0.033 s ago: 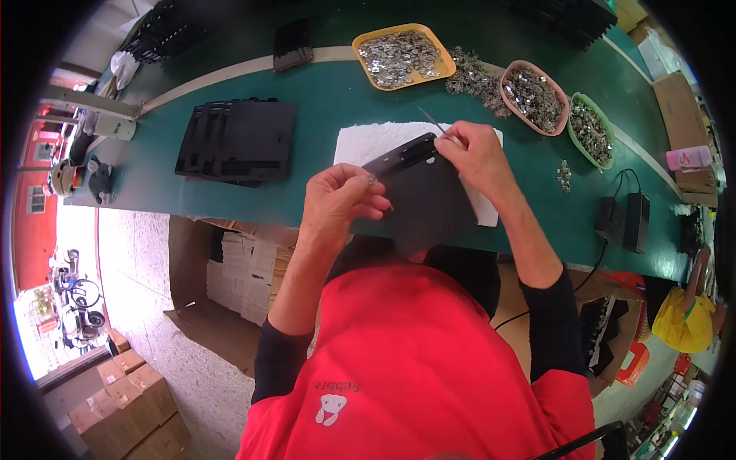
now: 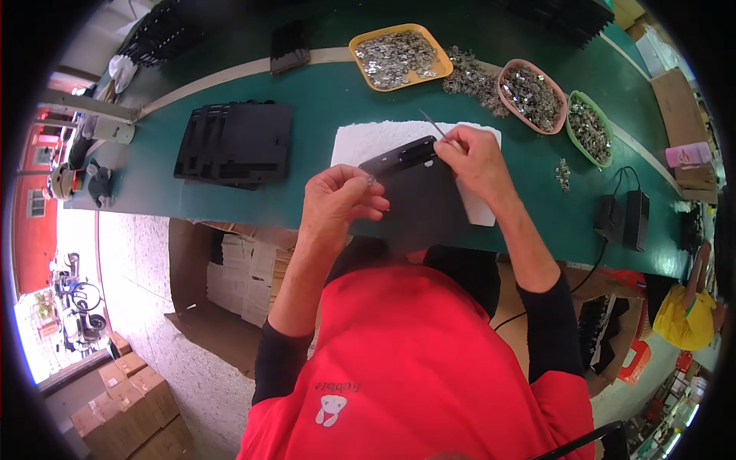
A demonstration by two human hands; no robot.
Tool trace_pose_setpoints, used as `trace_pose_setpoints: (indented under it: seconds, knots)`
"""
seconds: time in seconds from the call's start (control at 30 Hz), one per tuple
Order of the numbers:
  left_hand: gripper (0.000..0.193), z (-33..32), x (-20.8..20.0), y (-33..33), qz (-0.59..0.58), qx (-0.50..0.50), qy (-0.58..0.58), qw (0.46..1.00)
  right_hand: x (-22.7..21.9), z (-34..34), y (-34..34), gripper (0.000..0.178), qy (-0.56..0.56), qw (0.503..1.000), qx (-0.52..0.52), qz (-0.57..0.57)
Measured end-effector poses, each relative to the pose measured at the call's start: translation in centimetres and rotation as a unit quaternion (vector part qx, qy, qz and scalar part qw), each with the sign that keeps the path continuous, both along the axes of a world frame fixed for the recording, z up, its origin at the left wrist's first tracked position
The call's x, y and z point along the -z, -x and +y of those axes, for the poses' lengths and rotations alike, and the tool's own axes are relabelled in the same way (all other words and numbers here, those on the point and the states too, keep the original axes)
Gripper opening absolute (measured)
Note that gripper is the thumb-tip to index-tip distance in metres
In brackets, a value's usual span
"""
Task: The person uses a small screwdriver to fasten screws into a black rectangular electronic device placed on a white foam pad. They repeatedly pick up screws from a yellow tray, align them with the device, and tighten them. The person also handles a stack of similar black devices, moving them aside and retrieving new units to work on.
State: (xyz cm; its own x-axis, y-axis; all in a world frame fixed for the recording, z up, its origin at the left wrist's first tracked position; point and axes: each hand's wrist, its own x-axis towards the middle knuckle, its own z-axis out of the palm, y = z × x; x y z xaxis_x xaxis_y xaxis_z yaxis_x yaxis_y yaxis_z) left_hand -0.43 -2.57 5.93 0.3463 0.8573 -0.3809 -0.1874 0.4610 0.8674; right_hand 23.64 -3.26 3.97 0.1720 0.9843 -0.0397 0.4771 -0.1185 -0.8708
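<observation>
A black plastic panel (image 2: 422, 195) with a slotted far edge lies tilted between my hands, over a white foam pad (image 2: 353, 142). My left hand (image 2: 337, 195) is at the panel's left edge, thumb and forefinger pinched on a small metal clip (image 2: 370, 182); its other fingers curl loosely. Closed round a thin pointed metal tool (image 2: 434, 123), my right hand (image 2: 477, 157) is at the panel's far right corner. The tool's point sticks out up and to the left, and the grip end is hidden in my fingers.
Left on the green table (image 2: 314, 138) lies a stack of black panels (image 2: 245, 142). Small metal parts fill a yellow tray (image 2: 441, 70), a pink bowl (image 2: 565, 115) and a green bowl (image 2: 606, 164). Loose parts (image 2: 471, 80) lie between them. A black power adapter (image 2: 636, 221) sits at right.
The black panel's near edge has shifted slightly to the left. Both hands keep nearly the same place and grip.
</observation>
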Motion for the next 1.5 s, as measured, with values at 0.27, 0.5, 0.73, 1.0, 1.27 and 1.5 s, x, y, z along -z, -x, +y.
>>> trace_pose_setpoints:
  seconds: [0.27, 0.5, 0.73, 1.0, 1.27, 1.5]
  knots:
    - [0.006, 0.3, -0.2, -1.7, 0.045, -0.007, -0.075, 0.996, 0.2, -2.5, 1.2, 0.019, -0.001, 0.999, 0.030, -0.028]
    - [0.005, -0.4, 0.9, -3.9, 0.355, -0.048, -0.370, 0.857, -0.6, -2.2, 0.8, 0.017, 0.080, 0.996, -0.028, 0.040]
    - [0.008, -0.6, 2.1, -4.8, 0.344, -0.109, -0.393, 0.846, -0.3, -3.4, 1.9, 0.016, 0.061, 0.978, -0.027, 0.195]
    - [0.008, -0.6, 3.9, -4.7, 0.376, -0.132, -0.428, 0.811, -1.0, -3.5, 2.7, 0.015, 0.058, 0.975, 0.002, 0.216]
    - [0.008, -0.7, 4.1, -5.3, 0.374, -0.153, -0.450, 0.797, -1.3, -3.7, 2.8, 0.024, 0.031, 0.978, 0.014, 0.208]
    - [0.010, -0.5, 3.1, -5.5, 0.386, -0.128, -0.423, 0.810, -0.3, -3.7, 3.1, 0.024, -0.005, 0.985, 0.024, 0.169]
